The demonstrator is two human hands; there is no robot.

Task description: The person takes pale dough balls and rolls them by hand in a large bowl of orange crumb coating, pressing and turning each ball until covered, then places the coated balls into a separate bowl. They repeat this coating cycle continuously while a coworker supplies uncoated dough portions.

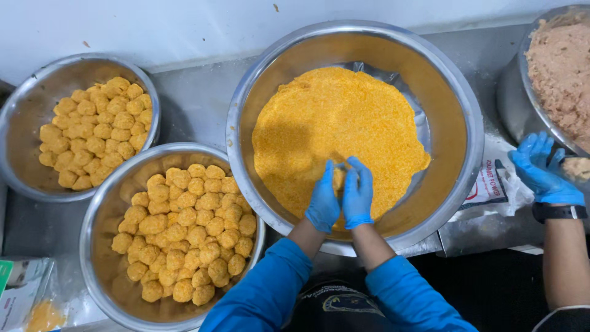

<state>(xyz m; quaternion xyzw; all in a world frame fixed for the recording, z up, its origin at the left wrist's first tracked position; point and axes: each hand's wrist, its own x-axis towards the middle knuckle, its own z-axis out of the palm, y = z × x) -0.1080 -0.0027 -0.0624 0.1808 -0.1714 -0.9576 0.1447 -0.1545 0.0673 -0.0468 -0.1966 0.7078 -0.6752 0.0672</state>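
- You are working both gloved hands inside the large steel bowl [458, 92], which is sitting centre on the steel worktop [196, 101]; it is holding a flat, spread layer of orange crumb coating [332, 123].
- Your left hand [323, 200] and right hand [358, 195] are standing just beside each other at the near edge of the crumb layer, fingers pointing away from you.
- Between the two hands you are cupping a small crumb-coated piece [338, 178]; each grip is curling closed against it, fingers together rather than spread.
- The piece is mostly hidden by the gloves, so its long axis and heading cannot be told.
- To your left, the near steel bowl [98, 215] is holding a heap of coated round balls [184, 227], roughly spherical.
- Further left, the far steel bowl [24, 104] is holding more of the same coated balls [92, 132].
- At the upper right, another steel bowl [522, 74] is holding a pinkish minced mixture [562, 74].
- A co-worker's blue-gloved hand [544, 169], with a dark wrist band, is resting at that bowl's near rim.
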